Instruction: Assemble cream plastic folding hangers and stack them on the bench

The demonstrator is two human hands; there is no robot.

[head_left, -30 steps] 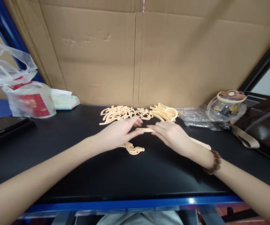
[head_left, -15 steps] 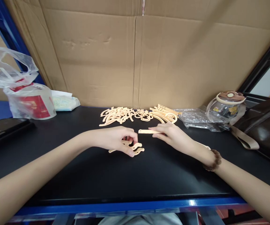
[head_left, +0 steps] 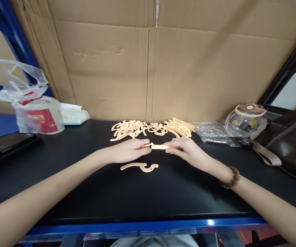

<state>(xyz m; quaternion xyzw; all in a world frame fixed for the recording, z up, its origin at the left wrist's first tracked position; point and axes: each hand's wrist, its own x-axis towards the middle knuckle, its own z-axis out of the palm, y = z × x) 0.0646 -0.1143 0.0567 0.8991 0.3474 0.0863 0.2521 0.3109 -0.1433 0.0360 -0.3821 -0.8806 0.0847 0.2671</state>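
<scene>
In the head view my right hand pinches a straight, pale wooden strip above the table. My left hand is closed on a thin wooden piece, mostly hidden by the fingers, whose end meets the strip's left end or lies just beside it. On the black table below the hands rests a curved wooden piece with a hooked piece at its right end. Whether those two are joined I cannot tell.
Behind the hands lie a pile of curved wooden pieces and a bundle of wooden strips. Clear plastic packaging, a lidded jar and a brown bag are at right. A phone and a bagged tub stand left.
My left hand has lifted one wooden piece off the table and brought it to the strip in my right hand. The other curved and hooked pieces stay on the table, now uncovered.
</scene>
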